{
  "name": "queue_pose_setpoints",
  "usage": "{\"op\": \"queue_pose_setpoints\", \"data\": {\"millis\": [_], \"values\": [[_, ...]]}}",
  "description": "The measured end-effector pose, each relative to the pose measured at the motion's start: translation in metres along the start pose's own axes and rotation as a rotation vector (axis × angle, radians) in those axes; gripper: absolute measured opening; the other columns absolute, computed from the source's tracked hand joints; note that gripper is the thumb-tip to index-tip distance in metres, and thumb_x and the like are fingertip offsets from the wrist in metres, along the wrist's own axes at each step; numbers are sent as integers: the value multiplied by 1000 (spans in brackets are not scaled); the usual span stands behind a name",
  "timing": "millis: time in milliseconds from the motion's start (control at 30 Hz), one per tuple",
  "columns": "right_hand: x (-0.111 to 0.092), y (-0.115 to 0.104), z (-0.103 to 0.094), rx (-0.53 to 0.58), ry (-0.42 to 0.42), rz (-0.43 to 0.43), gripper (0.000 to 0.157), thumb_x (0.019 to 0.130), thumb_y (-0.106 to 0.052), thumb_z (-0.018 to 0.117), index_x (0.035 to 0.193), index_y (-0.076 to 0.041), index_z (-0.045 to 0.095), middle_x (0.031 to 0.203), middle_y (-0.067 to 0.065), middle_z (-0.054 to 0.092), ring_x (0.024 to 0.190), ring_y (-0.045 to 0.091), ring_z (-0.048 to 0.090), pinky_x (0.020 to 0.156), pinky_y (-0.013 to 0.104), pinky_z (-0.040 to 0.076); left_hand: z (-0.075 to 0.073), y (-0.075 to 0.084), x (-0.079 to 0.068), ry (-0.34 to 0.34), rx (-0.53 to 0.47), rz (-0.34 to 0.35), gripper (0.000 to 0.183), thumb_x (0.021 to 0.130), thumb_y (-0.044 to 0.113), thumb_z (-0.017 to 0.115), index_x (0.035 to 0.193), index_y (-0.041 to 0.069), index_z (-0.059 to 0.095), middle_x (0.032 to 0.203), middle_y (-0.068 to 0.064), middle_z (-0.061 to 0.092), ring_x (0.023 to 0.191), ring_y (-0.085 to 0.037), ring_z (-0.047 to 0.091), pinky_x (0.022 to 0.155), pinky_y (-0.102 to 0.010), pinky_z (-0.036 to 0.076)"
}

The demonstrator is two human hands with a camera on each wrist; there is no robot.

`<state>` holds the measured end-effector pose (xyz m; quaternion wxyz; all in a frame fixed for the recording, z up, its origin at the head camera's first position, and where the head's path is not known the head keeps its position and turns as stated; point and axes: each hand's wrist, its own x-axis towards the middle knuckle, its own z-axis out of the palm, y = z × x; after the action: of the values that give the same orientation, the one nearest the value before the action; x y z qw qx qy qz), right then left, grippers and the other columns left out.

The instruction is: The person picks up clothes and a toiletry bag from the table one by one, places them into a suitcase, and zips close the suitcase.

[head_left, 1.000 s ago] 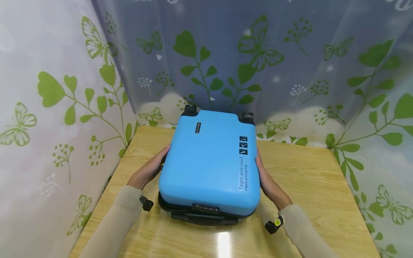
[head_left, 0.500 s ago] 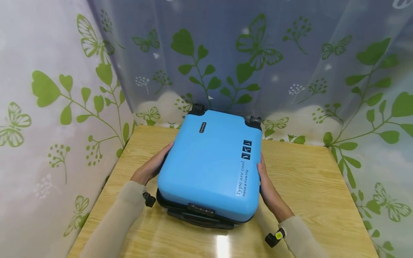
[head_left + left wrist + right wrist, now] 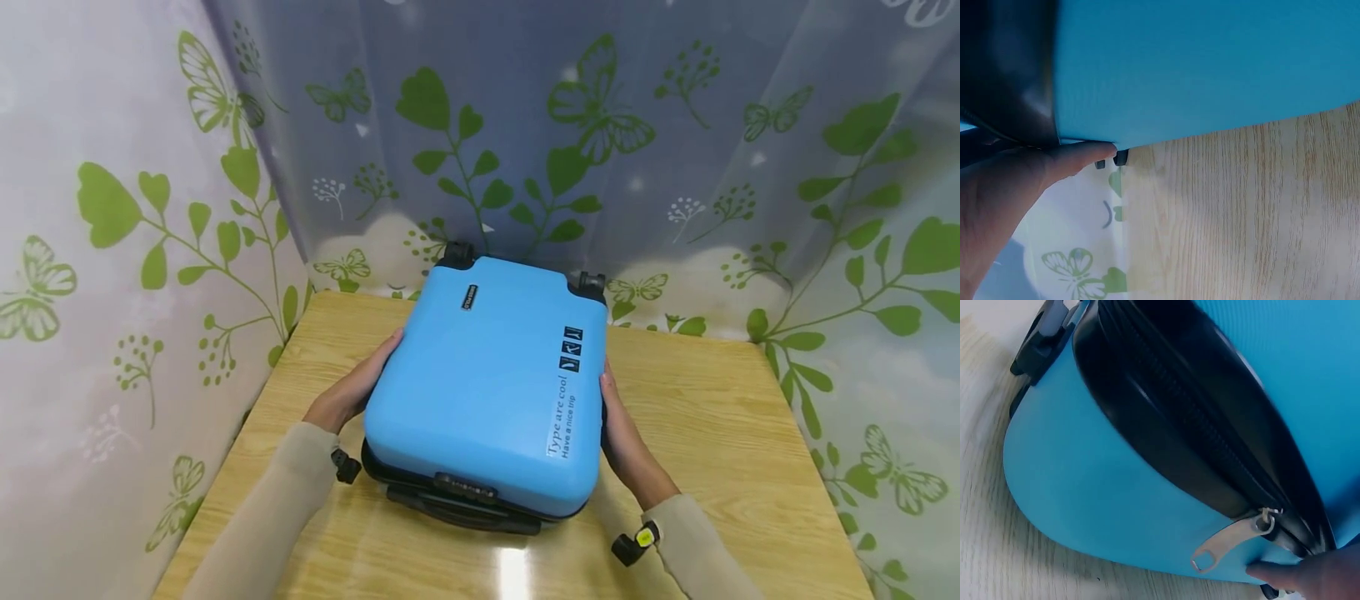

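Observation:
A light blue hard-shell suitcase [image 3: 480, 375] lies flat on the wooden table, slightly turned, with its black wheels [image 3: 591, 286] toward the back. Its black carry handle [image 3: 463, 510] and combination lock [image 3: 465, 485] face me. My left hand [image 3: 352, 392] lies along its left side, thumb straight against the blue shell; the other fingers are mostly hidden. Against the opposite side rests my right hand [image 3: 630, 442], one straight digit touching the shell. In the right wrist view a metal zip pull [image 3: 1229, 544] hangs from the black zip band [image 3: 1166, 419] near that hand.
Curtains [image 3: 487, 142] printed with green leaves and butterflies close in the back and both sides of the table [image 3: 690, 417]. The suitcase's wheel end lies close to the back curtain. A small black camera sits on each wrist.
Between one second and half a second ago, the suitcase turned slightly clockwise, its wheel end shifting right and its handle end slightly left and nearer. Both hands stayed at its sides; little has moved since.

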<state>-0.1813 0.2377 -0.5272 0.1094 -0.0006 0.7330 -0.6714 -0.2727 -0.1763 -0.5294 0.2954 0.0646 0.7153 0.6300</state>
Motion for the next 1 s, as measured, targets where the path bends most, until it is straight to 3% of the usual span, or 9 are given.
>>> {"op": "queue_pose_setpoints", "data": {"millis": [267, 600, 800, 1000], "values": [[5, 2, 1, 11, -69, -42, 56, 115, -64, 7, 166, -61, -14, 180, -19, -23, 167, 22, -25, 129, 75, -12, 1, -5, -8, 17, -35, 31, 87, 106, 83, 20, 175, 39, -7, 185, -3, -11, 170, -38, -7, 131, -76, 2], [7, -2, 3, -23, -68, -43, 61, 115, -63, 8, 169, -52, -20, 179, -16, -28, 166, 25, -29, 127, 79, -11, 3, -12, -13, 26, -55, 108, 78, 110, 75, 22, 175, 43, -6, 184, 2, -14, 170, -33, -14, 130, -76, -4], [7, -6, -1, -65, 10, -11, 66, 115, -64, 18, 173, -47, -11, 183, -10, -17, 171, 33, -14, 125, 85, 5, -1, -13, -11, 20, -48, 162, 71, 114, 66, 27, 176, 44, 0, 185, 2, -9, 170, -36, -10, 129, -79, -1], [15, -10, -12, -44, 87, 39, 73, 115, -65, 23, 177, -32, 6, 185, 1, 3, 170, 42, 7, 129, 78, 15, -1, -12, -14, 34, -32, 178, 70, 115, 64, 27, 176, 41, 2, 185, 1, -6, 171, -36, -8, 129, -78, 0]]}}
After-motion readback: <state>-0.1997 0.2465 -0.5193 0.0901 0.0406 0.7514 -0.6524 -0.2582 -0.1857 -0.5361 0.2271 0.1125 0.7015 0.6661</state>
